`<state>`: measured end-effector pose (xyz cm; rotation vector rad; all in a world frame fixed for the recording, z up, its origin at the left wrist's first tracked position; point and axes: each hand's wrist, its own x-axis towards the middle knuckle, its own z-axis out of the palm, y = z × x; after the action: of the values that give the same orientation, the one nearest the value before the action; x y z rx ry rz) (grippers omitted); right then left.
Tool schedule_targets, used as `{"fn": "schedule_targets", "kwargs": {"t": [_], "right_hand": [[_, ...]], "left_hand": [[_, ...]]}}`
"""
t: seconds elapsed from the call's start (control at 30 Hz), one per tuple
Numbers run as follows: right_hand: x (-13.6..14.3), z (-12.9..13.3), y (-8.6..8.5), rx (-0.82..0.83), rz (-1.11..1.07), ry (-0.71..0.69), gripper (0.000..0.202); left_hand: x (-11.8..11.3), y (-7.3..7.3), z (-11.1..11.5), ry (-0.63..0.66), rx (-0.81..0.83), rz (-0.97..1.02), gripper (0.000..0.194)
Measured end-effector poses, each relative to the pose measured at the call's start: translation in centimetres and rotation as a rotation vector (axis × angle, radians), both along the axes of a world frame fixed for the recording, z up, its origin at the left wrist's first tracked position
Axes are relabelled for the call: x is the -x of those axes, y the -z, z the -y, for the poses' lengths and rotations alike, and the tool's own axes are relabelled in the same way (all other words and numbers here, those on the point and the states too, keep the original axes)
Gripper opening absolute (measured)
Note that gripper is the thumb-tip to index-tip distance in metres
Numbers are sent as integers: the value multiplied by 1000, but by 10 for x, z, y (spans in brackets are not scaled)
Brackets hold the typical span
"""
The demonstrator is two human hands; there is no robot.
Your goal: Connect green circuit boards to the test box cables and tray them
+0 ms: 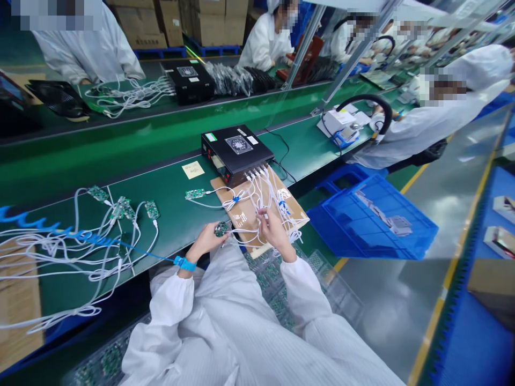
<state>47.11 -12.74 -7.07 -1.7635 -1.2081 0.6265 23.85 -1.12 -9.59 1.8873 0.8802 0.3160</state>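
Near the bench's front edge, my left hand [210,237] is closed on a small green circuit board [221,229]. A blue wrist strap [185,263] with a coiled cord is round that wrist. To its right, my right hand [270,228] pinches a white cable [260,207] over a brown cardboard sheet [245,212]. Several white cables run from there to the front of a black box [238,150] with a fan grille. Another green board [195,194], joined to a white cable, lies on the bench left of the cardboard.
Several cabled boards [123,208] and tangled white cables lie at left. A yellow note [193,170] is beside the black box. A blue crate [374,214] stands at right. Transparent trays of boards [277,289] are below my arms. People in white work across and along the line.
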Motion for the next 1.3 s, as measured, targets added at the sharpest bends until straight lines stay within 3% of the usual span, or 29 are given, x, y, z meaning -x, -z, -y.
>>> {"fn": "schedule_targets", "kwargs": {"t": [0.17,0.27,0.33,0.47,0.57,0.67,0.73,0.83,0.93,1.03,1.1,1.2,1.3], "right_hand": [[-3,-5,-1,32,-194,9,37],[-10,-2,-7,61,-258,-35,28],[-15,1,-12,45,-219,-112,18],[-20,8,-21,96,59,-327,25],[-11,8,-21,236,274,-344,27],[7,0,-18,170,408,-321,21],[19,-9,-14,63,425,-299,30],[31,-23,-8,5,220,-331,34],[33,-31,-1,30,-15,-328,25],[33,-34,1,44,-156,-277,24],[34,-35,0,30,-231,-260,30],[38,-38,-1,1,-253,-239,34],[42,-41,-2,17,-247,-221,34]], "left_hand": [[1,-12,2,-71,-95,87,15],[-4,-11,0,-100,-213,148,17],[-8,-9,-3,-114,-245,191,16],[-15,-5,-6,-157,-245,259,10],[-20,-5,-5,-180,-264,324,10],[-23,-9,-1,-169,-270,405,10],[-24,-12,2,-148,-250,450,11],[-23,-16,5,-140,-191,492,14],[-21,-16,7,-312,-28,533,21],[-20,-11,4,-640,361,665,35],[-19,-10,-1,-774,642,763,37],[-18,-12,-8,-803,888,862,29],[-17,-17,-11,-796,954,991,13]]}}
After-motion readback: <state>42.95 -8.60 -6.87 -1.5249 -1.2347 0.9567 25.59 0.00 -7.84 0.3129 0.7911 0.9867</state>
